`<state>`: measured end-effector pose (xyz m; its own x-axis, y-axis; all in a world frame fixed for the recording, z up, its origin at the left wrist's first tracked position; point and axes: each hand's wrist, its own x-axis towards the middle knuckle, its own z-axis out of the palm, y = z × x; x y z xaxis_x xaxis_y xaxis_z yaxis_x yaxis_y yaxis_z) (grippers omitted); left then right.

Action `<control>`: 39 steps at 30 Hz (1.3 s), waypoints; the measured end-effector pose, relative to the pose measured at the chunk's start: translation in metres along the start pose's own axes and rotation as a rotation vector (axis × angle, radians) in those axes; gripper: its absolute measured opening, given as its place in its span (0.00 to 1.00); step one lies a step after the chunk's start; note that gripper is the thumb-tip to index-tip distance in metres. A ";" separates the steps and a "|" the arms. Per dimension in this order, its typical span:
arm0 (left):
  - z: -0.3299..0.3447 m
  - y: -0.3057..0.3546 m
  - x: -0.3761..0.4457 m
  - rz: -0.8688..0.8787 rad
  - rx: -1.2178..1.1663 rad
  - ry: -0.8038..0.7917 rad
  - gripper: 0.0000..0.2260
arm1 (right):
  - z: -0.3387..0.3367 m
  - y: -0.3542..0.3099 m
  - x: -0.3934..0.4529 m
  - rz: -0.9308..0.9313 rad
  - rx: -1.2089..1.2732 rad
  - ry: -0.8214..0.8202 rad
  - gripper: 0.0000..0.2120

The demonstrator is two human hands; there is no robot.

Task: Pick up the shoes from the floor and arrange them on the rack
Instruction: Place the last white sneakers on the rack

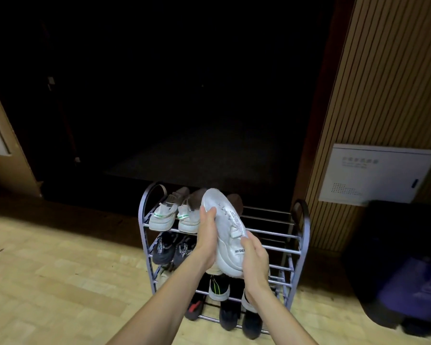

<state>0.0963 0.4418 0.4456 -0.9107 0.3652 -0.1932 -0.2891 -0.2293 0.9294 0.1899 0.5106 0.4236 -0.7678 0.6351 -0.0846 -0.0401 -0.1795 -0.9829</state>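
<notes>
Currently: white sneaker (228, 232), judged light, soft-uppered, stiff-soled, held above metal shoe rack (300, 250); left hand (205, 239) fingers clamped along its side, right hand (255, 261) fingers clamped at heel.

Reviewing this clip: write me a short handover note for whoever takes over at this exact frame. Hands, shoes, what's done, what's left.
Left hand: fingers wrapped on the toe-side edge of the white lace-up sneaker.
Right hand: gripping the same sneaker at the heel. It is held in the air in front of the grey metal tube rack.
Done: top tier holds a white pair with green heel stripes on its left, brown shoes behind; a black pair sits one tier down; dark shoes fill the lower tiers.
Left: set the sneaker down; the top tier's right half looks free.
</notes>
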 end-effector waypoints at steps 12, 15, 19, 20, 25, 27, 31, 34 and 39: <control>0.069 -0.043 0.078 -0.080 0.256 -0.059 0.28 | -0.030 0.015 0.111 -0.127 -0.252 0.231 0.16; 0.078 -0.056 0.098 0.115 0.465 -0.054 0.24 | -0.038 0.025 0.133 -0.135 -0.339 0.284 0.17; 0.085 -0.076 0.117 0.178 0.556 -0.083 0.24 | -0.048 0.043 0.156 -0.117 -0.532 0.276 0.20; 0.086 -0.082 0.124 0.168 0.565 -0.079 0.24 | -0.050 0.045 0.161 -0.107 -0.586 0.263 0.21; 0.086 -0.095 0.136 0.193 0.624 -0.092 0.21 | -0.059 0.055 0.171 -0.114 -0.694 0.177 0.22; 0.084 -0.098 0.141 0.191 0.619 -0.087 0.21 | -0.059 0.055 0.169 -0.106 -0.685 0.135 0.21; 0.080 -0.100 0.149 0.202 0.655 -0.081 0.23 | -0.056 0.058 0.169 -0.105 -0.693 0.099 0.21; 0.082 -0.095 0.152 0.210 0.774 -0.096 0.24 | -0.055 0.054 0.175 -0.016 -0.698 0.078 0.23; 0.081 -0.089 0.144 0.267 0.846 -0.135 0.17 | -0.059 0.036 0.176 0.044 -0.576 0.060 0.23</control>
<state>0.0145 0.5876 0.3599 -0.8585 0.5102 0.0515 0.2902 0.4005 0.8692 0.0914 0.6603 0.3635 -0.7223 0.6812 -0.1198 0.3582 0.2202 -0.9073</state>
